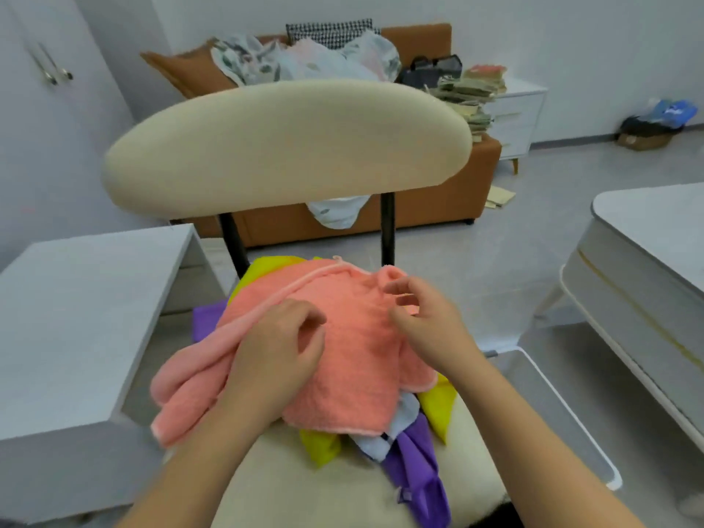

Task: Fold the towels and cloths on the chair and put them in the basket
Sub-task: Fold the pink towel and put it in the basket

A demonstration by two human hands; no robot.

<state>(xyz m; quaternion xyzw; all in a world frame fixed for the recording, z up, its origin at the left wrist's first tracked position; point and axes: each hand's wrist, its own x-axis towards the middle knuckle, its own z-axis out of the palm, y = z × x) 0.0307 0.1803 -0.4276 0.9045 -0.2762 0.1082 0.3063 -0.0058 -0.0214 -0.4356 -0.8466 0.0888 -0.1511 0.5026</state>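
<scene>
Coral towel [343,348] lies crumpled atop a yellow cloth [320,447], a purple cloth [415,463] and a pale blue cloth [404,417] on the cream chair seat [304,485], the left hand [278,344] resting on its 9 o'clock side with fingers loosely curled, the right hand [423,318] at 2 o'clock, fingers parted, clasping nothing.

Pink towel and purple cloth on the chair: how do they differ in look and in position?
The pink towel lies on top; the purple cloth lies underneath it, showing only at the edges. The pink towel looks thick and fluffy; the purple cloth looks thin and smooth. Both are crumpled, not yet folded, on the chair seat.
</scene>
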